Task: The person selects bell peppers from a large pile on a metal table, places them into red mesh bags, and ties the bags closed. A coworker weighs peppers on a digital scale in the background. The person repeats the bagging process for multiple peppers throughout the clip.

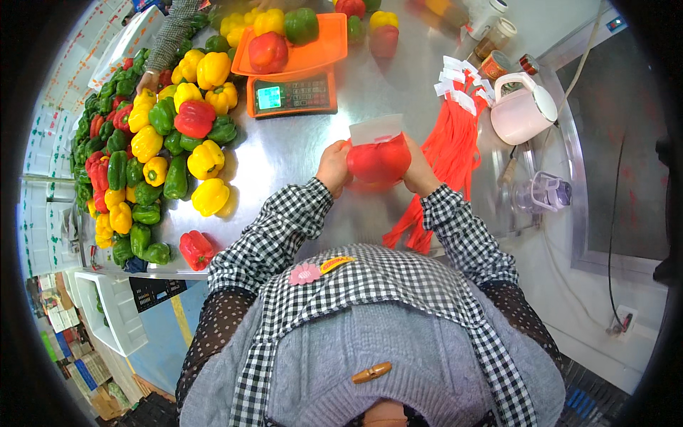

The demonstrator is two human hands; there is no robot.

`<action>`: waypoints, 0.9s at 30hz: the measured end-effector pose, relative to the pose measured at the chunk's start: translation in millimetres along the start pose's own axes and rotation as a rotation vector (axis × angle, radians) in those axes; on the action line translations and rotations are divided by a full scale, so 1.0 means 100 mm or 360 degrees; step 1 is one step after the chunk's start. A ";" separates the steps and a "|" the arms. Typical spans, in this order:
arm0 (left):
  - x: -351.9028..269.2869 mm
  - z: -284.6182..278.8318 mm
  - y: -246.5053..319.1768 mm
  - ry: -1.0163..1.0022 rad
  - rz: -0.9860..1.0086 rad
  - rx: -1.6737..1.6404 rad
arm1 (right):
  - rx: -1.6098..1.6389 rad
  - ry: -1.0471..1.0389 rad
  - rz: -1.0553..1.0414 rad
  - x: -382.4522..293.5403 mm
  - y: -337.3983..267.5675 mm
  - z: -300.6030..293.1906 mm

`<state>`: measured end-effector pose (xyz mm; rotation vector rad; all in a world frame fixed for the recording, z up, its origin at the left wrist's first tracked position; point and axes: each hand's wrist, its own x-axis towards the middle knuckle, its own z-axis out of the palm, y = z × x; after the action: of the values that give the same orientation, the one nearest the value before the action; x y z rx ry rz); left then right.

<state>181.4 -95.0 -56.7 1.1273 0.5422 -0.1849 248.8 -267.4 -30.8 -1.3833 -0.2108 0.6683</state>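
Note:
Between my two hands is a red mesh bag (378, 159) with rounded contents, probably bell peppers, and a white tag (376, 129) along its far end. My left hand (335, 166) grips the bag's left side, and my right hand (419, 168) grips its right side. Just right of my right hand lies a bundle of flat red mesh bags (451, 147) with white tags. Beyond my hands stands an orange digital scale (292, 95) with a lit display. Its orange tray (333, 45) bears a red bell pepper (268, 52), a green one (301, 26) and a yellow one (269, 22).
A large heap of green, yellow and red bell peppers (147, 144) covers the table's left side. Another person's hand (148, 81) reaches into it. A red pepper (196, 250) lies near the front edge. At right stand a pink kettle (520, 109), jars (495, 38) and a clear bottle (549, 192).

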 end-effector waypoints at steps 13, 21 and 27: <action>0.27 -0.05 -0.17 0.0013 -0.0081 0.0184 | -0.0076 0.0206 0.0036 0.14 0.45 -0.24; 0.94 -0.39 -1.10 0.0202 0.0446 0.0809 | -0.0105 0.0346 -0.0017 0.14 1.09 -0.40; 0.92 -0.41 -1.22 0.0376 0.0787 0.1250 | -0.0515 0.0346 -0.0113 0.29 1.46 -0.58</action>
<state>197.5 -99.1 -214.3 2.0300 0.3818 0.1912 256.8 -294.5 -188.0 -1.7384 -0.1996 0.4317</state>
